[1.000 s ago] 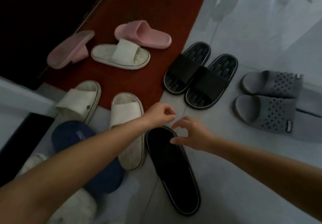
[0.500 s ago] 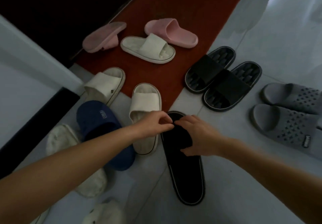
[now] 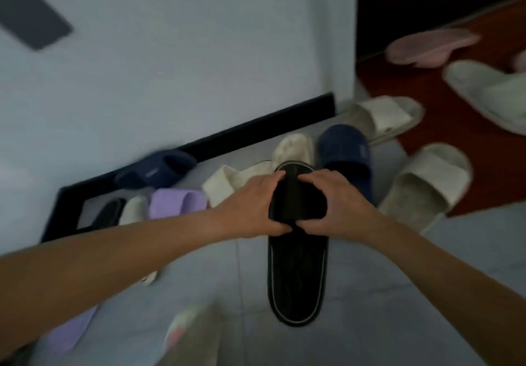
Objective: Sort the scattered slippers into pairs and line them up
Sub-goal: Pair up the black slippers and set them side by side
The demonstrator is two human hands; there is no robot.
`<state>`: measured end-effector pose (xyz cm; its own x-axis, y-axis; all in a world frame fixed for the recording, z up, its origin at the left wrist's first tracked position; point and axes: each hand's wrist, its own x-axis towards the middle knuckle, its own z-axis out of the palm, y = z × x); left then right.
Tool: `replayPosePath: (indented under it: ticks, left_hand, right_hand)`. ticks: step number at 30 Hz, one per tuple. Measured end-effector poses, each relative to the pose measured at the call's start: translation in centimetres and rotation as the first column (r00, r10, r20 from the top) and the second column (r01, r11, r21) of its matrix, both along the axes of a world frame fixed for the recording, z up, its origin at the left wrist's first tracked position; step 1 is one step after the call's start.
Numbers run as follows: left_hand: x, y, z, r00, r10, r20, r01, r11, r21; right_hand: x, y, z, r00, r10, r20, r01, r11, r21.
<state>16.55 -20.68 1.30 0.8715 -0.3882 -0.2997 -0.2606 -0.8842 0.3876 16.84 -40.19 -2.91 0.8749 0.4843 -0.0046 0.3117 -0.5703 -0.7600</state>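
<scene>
A black slipper (image 3: 297, 280) with a pale rim lies lengthwise on the grey floor in the middle. My left hand (image 3: 250, 206) and my right hand (image 3: 338, 203) both grip its strap from either side. Just beyond it lie a navy slipper (image 3: 345, 152) and a worn cream slipper (image 3: 293, 146). Two off-white slippers (image 3: 427, 183) (image 3: 381, 117) sit to the right, a third (image 3: 489, 92) on the red mat. A pink slipper (image 3: 427, 46) lies further back. A lilac slipper (image 3: 176, 203), a second navy one (image 3: 156, 169) and a white one (image 3: 227, 183) cluster on the left.
A pale wall (image 3: 199, 52) with a black skirting board (image 3: 256, 126) runs along the left. The red mat (image 3: 469, 143) lies at the right, by a dark doorway. Another lilac slipper (image 3: 71, 334) and a blurred pale slipper (image 3: 182, 328) lie near the bottom edge.
The view has swung left, bringing the wall and the lilac and navy slippers into sight. Both hands, pinching at the black slipper's toe before, now clasp its strap.
</scene>
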Motion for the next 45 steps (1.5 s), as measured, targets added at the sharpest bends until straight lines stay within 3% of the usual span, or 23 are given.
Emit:
replayPosePath:
  ticks: [6, 10, 19, 24, 28, 30, 32, 35, 39, 42, 45]
  left_hand:
    - [-5.5, 5.5, -2.7, 0.99, 0.111, 0.086, -0.107, 0.993, -0.051]
    - [-7.4, 7.9, -4.4, 0.978, 0.186, 0.095, -0.172, 0.975, -0.138]
    - [-10.3, 18.7, -4.2, 0.941, 0.31, 0.139, -0.269, 0.93, -0.251]
    - [-11.0, 26.2, -4.2, 0.902, 0.392, 0.179, -0.321, 0.888, -0.329]
    - [-12.2, 32.3, -5.8, 0.915, 0.394, 0.091, -0.356, 0.891, -0.282]
    - [-12.9, 34.7, -6.8, 0.881, 0.472, 0.003, -0.446, 0.834, -0.327]
    - [-13.3, 37.0, -7.6, 0.782, 0.619, -0.07, -0.592, 0.703, -0.394]
    - [-13.5, 41.4, -8.5, 0.543, 0.831, -0.118, -0.791, 0.46, -0.404]
    - [-13.0, 46.9, -9.6, 0.367, 0.93, 0.02, -0.895, 0.359, -0.264]
    - [-11.9, 50.0, -11.0, 0.107, 0.994, -0.019, -0.97, 0.101, -0.221]
    - [-10.2, 51.1, -12.7, -0.082, 0.987, -0.137, -0.987, -0.1, -0.124]
  right_hand:
    - [-2.4, 4.5, -0.9, 0.982, 0.187, 0.025, -0.185, 0.981, -0.052]
    - [-3.0, 6.9, -0.5, 0.957, 0.288, -0.029, -0.289, 0.942, -0.174]
    - [-3.3, 18.5, 2.2, 0.912, 0.409, 0.042, -0.366, 0.854, -0.369]
    - [-3.3, 26.3, 2.0, 0.915, 0.375, 0.148, -0.31, 0.889, -0.336]
    - [-4.5, 30.6, 0.8, 0.901, 0.406, 0.155, -0.345, 0.885, -0.313]
    - [-4.4, 32.1, 0.9, 0.896, 0.422, 0.136, -0.367, 0.878, -0.306]
    - [-3.8, 33.7, 1.2, 0.889, 0.447, 0.101, -0.397, 0.862, -0.315]
    - [-3.0, 36.6, 1.0, 0.868, 0.483, 0.117, -0.421, 0.839, -0.345]
    - [-3.0, 41.2, 0.3, 0.832, 0.537, 0.141, -0.463, 0.811, -0.356]
    - [-3.5, 43.4, 0.1, 0.804, 0.572, 0.162, -0.488, 0.791, -0.368]
    - [-4.3, 43.2, -0.1, 0.799, 0.577, 0.167, -0.493, 0.789, -0.367]
